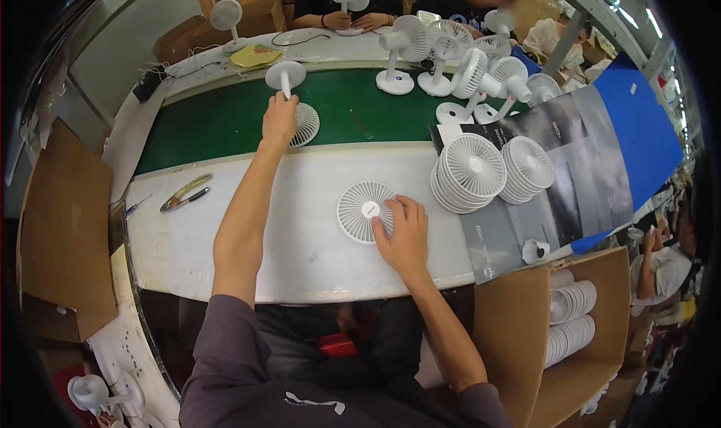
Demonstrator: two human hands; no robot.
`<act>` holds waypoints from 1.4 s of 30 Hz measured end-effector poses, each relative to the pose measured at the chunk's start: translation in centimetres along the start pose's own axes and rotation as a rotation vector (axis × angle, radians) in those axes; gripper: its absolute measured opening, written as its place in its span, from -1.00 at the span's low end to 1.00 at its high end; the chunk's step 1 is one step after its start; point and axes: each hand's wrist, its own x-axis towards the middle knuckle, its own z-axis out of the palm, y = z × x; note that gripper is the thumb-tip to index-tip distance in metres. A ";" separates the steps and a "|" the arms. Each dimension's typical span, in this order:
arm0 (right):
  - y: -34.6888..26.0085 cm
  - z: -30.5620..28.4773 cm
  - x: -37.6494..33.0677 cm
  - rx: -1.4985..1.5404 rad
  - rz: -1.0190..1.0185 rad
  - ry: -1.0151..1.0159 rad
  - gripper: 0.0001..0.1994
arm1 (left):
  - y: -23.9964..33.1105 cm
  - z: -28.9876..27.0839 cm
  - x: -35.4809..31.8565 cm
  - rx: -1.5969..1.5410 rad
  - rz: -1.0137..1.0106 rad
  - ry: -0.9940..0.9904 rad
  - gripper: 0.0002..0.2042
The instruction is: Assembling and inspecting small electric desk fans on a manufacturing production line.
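Observation:
My left hand reaches out over the green belt and is closed around the stem of a white desk fan. The round base of that fan points away from me, and its caged head shows to the right of my wrist. On the white worktop, a round white fan grille with a plain centre disc lies flat. My right hand grips its right side, with thumb and fingers bent over the ribs.
Stacked grilles stand at right on a grey printed sheet. Several assembled fans crowd the belt's far right. Pliers lie at left. A cardboard box of grilles sits lower right. People work across the table.

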 end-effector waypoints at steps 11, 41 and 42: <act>-0.3 0.4 -0.1 -0.009 -0.045 0.007 -0.56 | -0.2 -16.7 -3.4 -0.832 -0.105 -0.052 -0.75; -0.7 -0.4 -1.5 -0.083 -0.217 -0.288 -0.03 | 1.1 -20.1 -24.3 -1.058 -0.154 0.306 -0.48; -0.7 -0.4 -1.6 -0.075 -0.215 -0.292 -0.02 | 1.2 -19.9 -24.5 -1.073 -0.137 0.315 -0.46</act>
